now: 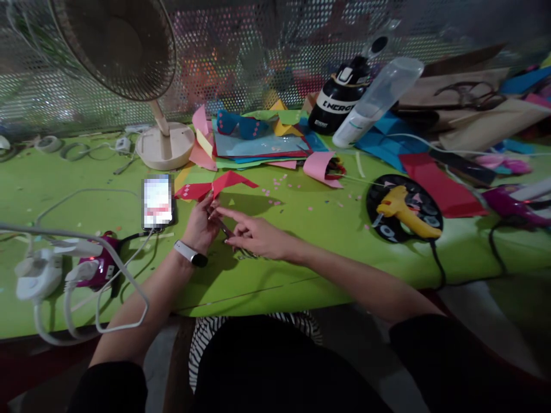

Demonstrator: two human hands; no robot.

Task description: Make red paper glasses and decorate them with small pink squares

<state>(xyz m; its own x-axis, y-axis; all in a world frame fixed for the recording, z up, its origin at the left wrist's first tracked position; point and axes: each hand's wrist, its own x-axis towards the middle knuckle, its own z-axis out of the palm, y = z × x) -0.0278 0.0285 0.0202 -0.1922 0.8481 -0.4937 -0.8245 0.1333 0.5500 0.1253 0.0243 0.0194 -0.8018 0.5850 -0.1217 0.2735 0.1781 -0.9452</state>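
Near the table's middle, my left hand (201,226) pinches a folded red paper piece (230,181) between thumb and fingers. Small pink squares dot the paper's left wing. Close beside it, my right hand (258,236) stretches its index finger toward the left fingertips. Its other fingers curl round a slim dark metal tool (225,229), whose kind I cannot make out as the fingers partly cover it. Tiny pink paper bits (275,192) lie scattered beyond my hands.
A phone (158,201) and plugged cords flank my left forearm. Behind stand a fan (166,143), a paper stack (245,148) with blue paper glasses (241,124), and a black bottle (333,103). At right, a yellow glue gun (402,212) rests on a black round tray (373,201).
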